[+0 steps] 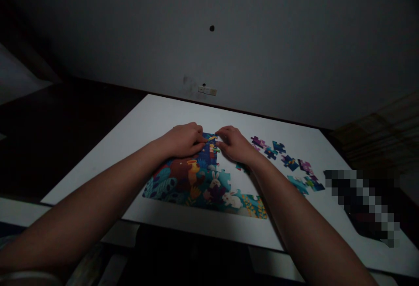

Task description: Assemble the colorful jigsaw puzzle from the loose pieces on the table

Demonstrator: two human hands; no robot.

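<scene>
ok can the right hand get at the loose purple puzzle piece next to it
Probably yes: the right hand sits just left of the loose purple puzzle piece, and only the white board seems to lie between them, with nothing visibly blocking the way.

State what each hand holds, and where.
Cannot be told: the left hand and right hand rest fingers on the far end of the jigsaw puzzle, but no lifted piece shows.

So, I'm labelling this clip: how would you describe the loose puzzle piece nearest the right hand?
On the white table, find the assembled puzzle. Just below the right hand, at the puzzle's edge, lies a teal piece, alone, unlike the loose pieces clustered further right.
</scene>
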